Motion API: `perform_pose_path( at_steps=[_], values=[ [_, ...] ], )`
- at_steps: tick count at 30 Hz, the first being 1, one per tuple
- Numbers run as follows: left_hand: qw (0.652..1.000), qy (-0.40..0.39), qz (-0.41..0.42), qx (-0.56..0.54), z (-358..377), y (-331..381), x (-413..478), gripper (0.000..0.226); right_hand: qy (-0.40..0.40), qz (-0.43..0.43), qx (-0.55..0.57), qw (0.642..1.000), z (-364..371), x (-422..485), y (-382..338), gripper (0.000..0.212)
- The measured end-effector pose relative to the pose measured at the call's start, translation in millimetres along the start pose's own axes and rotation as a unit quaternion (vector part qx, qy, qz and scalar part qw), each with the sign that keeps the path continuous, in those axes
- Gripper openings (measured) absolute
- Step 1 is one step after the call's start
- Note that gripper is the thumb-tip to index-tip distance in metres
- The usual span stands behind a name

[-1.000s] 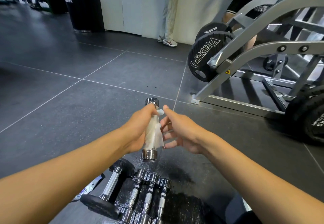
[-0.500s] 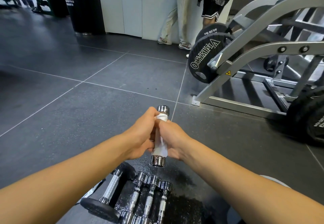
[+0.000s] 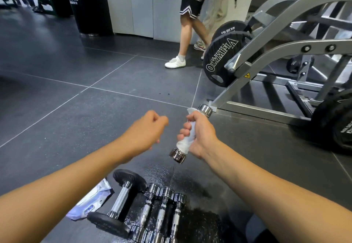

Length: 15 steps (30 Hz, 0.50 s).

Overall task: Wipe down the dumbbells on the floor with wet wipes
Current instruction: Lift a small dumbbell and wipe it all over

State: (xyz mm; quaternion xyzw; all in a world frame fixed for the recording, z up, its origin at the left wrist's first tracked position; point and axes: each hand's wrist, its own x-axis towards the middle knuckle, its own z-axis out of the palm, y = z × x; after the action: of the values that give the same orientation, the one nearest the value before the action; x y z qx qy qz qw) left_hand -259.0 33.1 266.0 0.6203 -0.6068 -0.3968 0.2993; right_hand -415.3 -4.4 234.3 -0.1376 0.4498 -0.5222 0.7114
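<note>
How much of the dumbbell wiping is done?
Done: hard to say; the floor is wet, but nothing looks plainly finished. In hand: the right hand grips a shiny dumbbell with a white wipe wrapped round its middle; the left hand is curled, holding nothing. Left: four dumbbells lie on the floor, wiped or not I cannot tell.

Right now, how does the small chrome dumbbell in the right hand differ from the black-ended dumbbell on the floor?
The small chrome dumbbell is raised, tilted, gripped by the right hand through a white wet wipe; the black-ended dumbbell lies bare on the floor. The held one's ends are small and shiny; the other's are wide black discs. Both show polished metal.
</note>
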Motion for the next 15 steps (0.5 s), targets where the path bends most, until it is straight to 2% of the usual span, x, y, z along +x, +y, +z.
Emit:
perform_pose_path(
  at_steps=[1, 3, 5, 8, 11, 13, 15],
  values=[
    [0.995, -0.088, -0.051, -0.017, 1, -4, -5, 0.048, 0.000, -0.004, 0.013, 1.000, -3, 0, -3, 0.022],
    [0.969, -0.225, -0.097, -0.043, 4, -14, -12, 0.060, -0.019, -0.005, 0.044, 0.999, -5, 0, -9, 0.031],
    [0.949, -0.295, -0.091, -0.067, 10, -15, -16, 0.061, -0.049, -0.001, 0.073, 0.996, -4, -3, -14, 0.037],
    [0.947, -0.304, -0.067, -0.079, 23, -10, -18, 0.045, -0.085, -0.003, 0.087, 0.993, 1, -9, -16, 0.039],
    [0.959, -0.260, -0.048, -0.101, 36, -5, -21, 0.022, -0.105, -0.005, 0.077, 0.991, 6, -13, -15, 0.039],
    [0.964, -0.247, -0.037, -0.094, 38, -3, -22, 0.020, -0.119, -0.007, 0.064, 0.991, 8, -14, -15, 0.038],
    [0.951, -0.273, -0.039, -0.138, 36, -4, -23, 0.024, -0.140, -0.012, 0.064, 0.988, 10, -17, -17, 0.039]
  ],
)
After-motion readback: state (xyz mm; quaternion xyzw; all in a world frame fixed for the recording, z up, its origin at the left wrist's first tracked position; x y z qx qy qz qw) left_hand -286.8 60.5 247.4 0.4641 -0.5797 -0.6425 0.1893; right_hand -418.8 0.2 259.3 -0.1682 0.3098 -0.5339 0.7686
